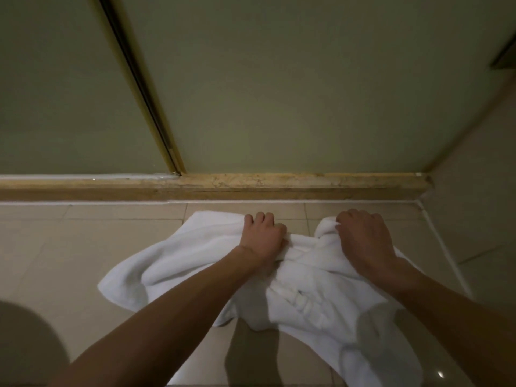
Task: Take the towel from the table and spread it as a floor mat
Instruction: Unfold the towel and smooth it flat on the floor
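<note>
Both hands, left hand and right hand, grip the rumpled white terry towel on the beige tiled floor; uneven pulling could leave folds.

Both bare forearms reach forward and down, with the 2 hands side by side and a little apart. The left hand is knuckles-up, its fingers curled under and gripping a bunch of the towel. The right hand is also palm-down, its fingers curled over a raised fold of the same towel and its wrist slightly bent.
</note>
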`<move>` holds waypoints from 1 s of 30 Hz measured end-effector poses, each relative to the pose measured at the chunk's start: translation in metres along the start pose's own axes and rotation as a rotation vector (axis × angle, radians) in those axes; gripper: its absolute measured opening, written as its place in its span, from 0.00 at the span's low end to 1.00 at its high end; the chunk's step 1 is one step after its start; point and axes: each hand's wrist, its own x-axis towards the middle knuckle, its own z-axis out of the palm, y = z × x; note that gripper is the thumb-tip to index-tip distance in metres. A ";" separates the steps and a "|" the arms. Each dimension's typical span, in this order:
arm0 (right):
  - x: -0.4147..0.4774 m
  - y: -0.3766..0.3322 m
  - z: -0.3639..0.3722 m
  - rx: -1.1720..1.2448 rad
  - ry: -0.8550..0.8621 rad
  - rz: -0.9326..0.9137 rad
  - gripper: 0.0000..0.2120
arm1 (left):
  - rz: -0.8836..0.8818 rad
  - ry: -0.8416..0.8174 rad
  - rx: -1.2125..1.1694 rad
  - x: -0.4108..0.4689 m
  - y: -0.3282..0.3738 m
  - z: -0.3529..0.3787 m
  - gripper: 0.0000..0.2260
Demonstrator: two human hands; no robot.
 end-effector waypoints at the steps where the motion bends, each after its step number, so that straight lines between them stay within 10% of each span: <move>1: -0.002 0.005 -0.001 -0.007 0.007 0.028 0.06 | -0.014 -0.005 0.015 0.003 0.001 -0.002 0.14; 19: -0.033 0.084 -0.029 0.022 -0.059 0.662 0.05 | -0.233 0.139 0.041 -0.007 -0.023 -0.025 0.07; 30: -0.006 0.017 0.008 0.001 -0.230 -0.087 0.26 | 0.109 -0.066 0.046 -0.023 -0.006 0.012 0.30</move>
